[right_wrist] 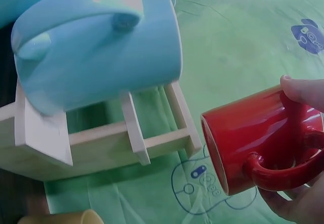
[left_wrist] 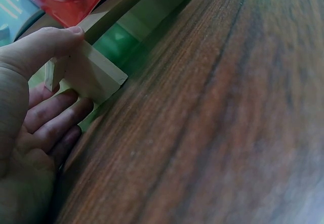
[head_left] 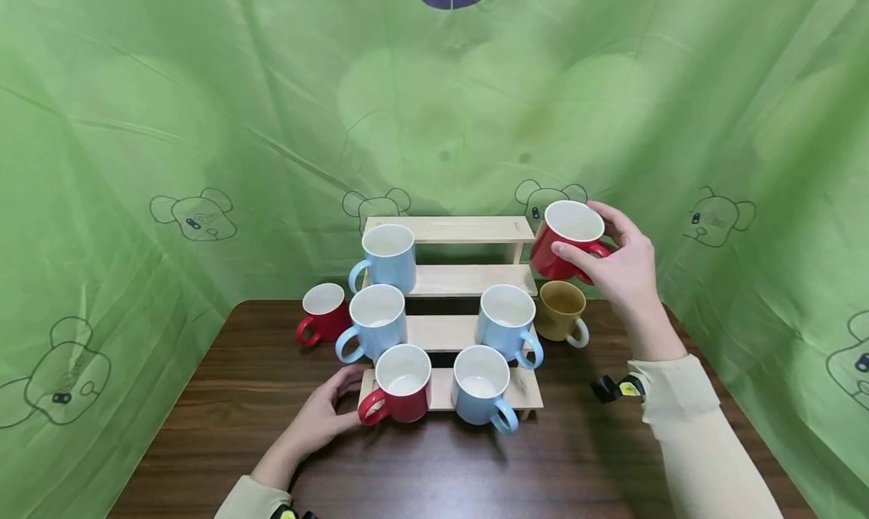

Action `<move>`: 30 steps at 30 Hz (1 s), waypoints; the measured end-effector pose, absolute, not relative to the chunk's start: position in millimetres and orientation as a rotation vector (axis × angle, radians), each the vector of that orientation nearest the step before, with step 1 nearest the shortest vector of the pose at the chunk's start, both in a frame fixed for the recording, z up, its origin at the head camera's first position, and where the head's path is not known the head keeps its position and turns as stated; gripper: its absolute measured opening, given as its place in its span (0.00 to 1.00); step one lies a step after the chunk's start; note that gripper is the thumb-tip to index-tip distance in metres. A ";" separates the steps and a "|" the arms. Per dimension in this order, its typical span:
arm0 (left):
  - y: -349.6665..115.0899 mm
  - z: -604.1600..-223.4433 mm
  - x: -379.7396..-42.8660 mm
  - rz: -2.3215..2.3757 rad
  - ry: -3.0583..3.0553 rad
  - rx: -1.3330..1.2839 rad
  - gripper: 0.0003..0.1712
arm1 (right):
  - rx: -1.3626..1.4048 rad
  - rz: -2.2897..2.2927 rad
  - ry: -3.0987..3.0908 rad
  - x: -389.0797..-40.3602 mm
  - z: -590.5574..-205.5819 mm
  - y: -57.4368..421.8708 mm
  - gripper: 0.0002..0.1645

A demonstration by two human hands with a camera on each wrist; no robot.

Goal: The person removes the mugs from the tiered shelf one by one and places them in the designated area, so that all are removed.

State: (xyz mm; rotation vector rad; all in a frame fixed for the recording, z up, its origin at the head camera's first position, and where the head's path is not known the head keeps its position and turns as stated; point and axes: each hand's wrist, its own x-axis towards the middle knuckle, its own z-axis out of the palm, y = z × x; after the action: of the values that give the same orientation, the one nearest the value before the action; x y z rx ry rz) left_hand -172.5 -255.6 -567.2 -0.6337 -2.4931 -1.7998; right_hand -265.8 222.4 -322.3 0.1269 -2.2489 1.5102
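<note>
In the head view my right hand (head_left: 623, 262) holds a red mug (head_left: 563, 240) with a white inside, tilted in the air at the right end of the rack's upper steps. The right wrist view shows its thumb and fingers around the red mug (right_wrist: 253, 138), near the handle. My left hand (head_left: 326, 409) grips the left end of the lowest step of a wooden stepped rack (head_left: 468, 228); its thumb lies at the board's edge beside a red mug (head_left: 402, 387). In the left wrist view the fingers (left_wrist: 55, 113) curl by the rack's end piece (left_wrist: 96, 72).
Several light blue mugs, among them one on the second-highest step (head_left: 390, 259), stand on the rack. Left of it another red mug (head_left: 326, 315) stands on the brown table (head_left: 237, 398); on the right is a mustard mug (head_left: 560, 311). Green cloth (head_left: 271, 127) hangs behind.
</note>
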 end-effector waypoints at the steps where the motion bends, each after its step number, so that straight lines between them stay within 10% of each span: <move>1: -255.2 -566.4 -172.6 -1.801 -2.493 -0.633 0.40 | 0.120 1.511 -2.245 -265.7 -323.0 225.0 0.50; 30: -255.7 -565.6 -173.2 -1.786 -2.523 -0.600 0.40 | -0.077 1.440 -2.264 -271.2 -363.7 281.5 0.51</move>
State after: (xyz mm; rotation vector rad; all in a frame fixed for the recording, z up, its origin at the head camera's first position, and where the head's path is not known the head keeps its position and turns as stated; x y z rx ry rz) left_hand -173.2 -255.7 -565.6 -0.6005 -2.5233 -1.7861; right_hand -271.2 281.5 -363.7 -0.0766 -2.2637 1.4401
